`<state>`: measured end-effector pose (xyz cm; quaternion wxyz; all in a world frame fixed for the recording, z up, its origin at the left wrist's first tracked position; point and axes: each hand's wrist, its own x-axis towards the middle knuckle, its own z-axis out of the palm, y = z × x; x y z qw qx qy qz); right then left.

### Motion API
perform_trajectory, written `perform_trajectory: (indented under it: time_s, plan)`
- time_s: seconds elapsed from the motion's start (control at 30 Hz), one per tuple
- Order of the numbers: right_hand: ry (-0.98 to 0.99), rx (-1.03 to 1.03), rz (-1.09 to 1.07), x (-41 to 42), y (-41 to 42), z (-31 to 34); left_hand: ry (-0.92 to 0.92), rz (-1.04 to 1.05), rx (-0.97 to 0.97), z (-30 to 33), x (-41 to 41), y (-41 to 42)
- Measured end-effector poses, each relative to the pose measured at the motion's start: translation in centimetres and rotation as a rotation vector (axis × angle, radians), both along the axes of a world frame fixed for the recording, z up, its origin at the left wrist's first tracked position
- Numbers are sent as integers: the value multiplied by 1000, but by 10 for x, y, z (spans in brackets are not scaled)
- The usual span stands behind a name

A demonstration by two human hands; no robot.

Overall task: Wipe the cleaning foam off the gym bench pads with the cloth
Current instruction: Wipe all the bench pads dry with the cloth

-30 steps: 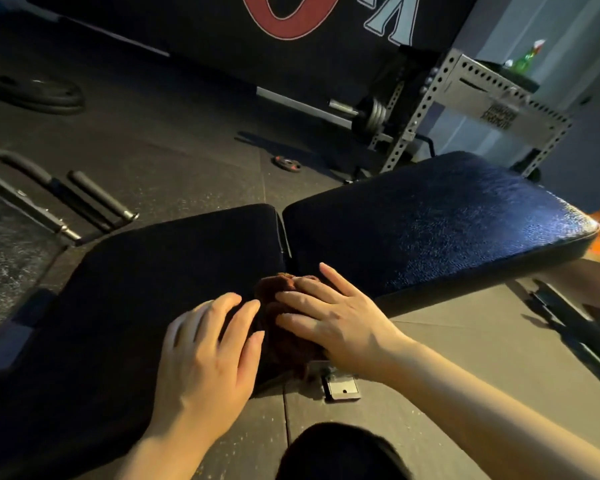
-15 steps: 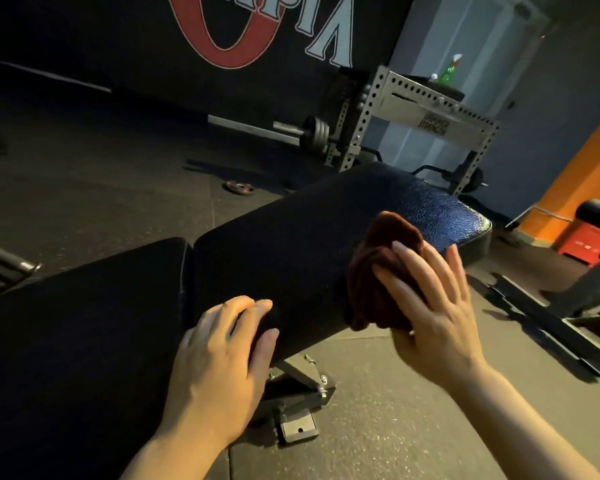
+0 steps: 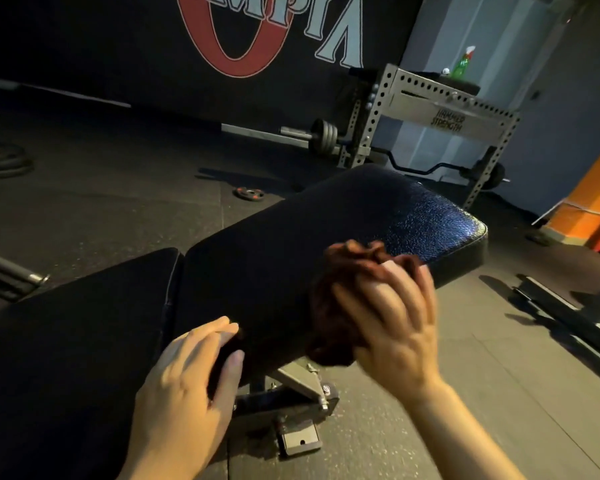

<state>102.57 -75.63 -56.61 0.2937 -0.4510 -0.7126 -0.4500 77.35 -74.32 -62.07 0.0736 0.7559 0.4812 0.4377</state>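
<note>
The black gym bench has a long back pad [image 3: 343,230] raised toward the far right and a seat pad [image 3: 77,334] at the near left. My right hand [image 3: 392,323] presses a dark red-brown cloth [image 3: 329,299] against the back pad's near side edge; the hand is blurred. My left hand [image 3: 187,389] rests flat over the near edge of the back pad, close to the gap between the pads. The far end of the back pad glistens. No white foam is plainly visible in the dim light.
The bench's metal hinge and foot [image 3: 298,441] stand on the rubber floor below my hands. A perforated steel rack [image 3: 440,112] with a green spray bottle [image 3: 463,64], a barbell [image 3: 323,135], a small weight plate [image 3: 248,194] and floor bars [image 3: 568,313] lie around.
My right hand has carried the cloth from the gap between the pads rightward along the back pad's near edge. My left hand shifted from the seat pad to the back pad's edge.
</note>
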Motion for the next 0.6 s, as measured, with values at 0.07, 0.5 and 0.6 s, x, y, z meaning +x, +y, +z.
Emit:
perform_trajectory:
  time_s: [0.07, 0.5, 0.6]
  plan:
    - [87, 27, -57, 34, -4, 21, -44, 11, 11, -2, 3, 0]
    - [-150, -735, -155, -102, 5, 43, -417, 30, -215, 4, 11, -9]
    - [-238, -892, -153, -128, 27, 47, -368, 138, -183, 5, 2, -10]
